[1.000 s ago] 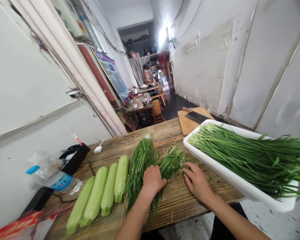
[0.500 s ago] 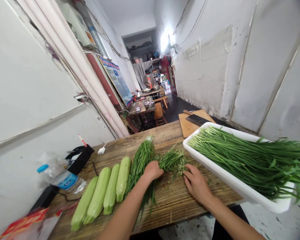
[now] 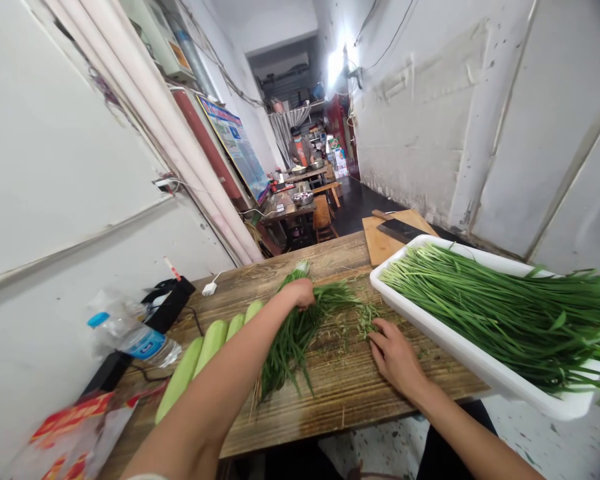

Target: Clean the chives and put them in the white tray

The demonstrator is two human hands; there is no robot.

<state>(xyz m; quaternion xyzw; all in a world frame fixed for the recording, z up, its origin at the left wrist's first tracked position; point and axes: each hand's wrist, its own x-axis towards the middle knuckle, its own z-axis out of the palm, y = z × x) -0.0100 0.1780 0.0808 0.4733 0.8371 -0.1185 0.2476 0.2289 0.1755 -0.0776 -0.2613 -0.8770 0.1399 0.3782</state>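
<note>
Two bare hands are among the leaves, and from my far post I see that mainly the left one has moved. Half a second ago, the left hand (image 3: pixel 301 292) was lower, between the long bundle of dark green flat leaves with a whitish far end (image 3: pixel 286 360) and the smaller loose heap of thin green leaves (image 3: pixel 336 297). Now it is farther up, near this whitish end. Its fingers are curled in and turned away from my camera, so I cannot tell whether it holds any leaf. The loose heap also looks more stretched toward the bundle, and the leaves of both meet near the hand.

The right hand (image 3: pixel 396 353) has stayed nearly in its place. Its fingers are bent and slightly apart, with the tips at the small pale-green trimmings (image 3: pixel 366 319); whether they pinch some, I cannot tell. In my judgement, the handling now concerns the bundle more than the trimmings.

The bundle lies on the brown wooden table (image 3: pixel 325 403), with the heap between it and the long white plastic tray (image 3: pixel 445 340) of green stalks (image 3: pixel 495 300). The left forearm (image 3: pixel 220 387) now crosses above the smooth pale-green zucchinis (image 3: pixel 180 380) and partly hides them.
</note>
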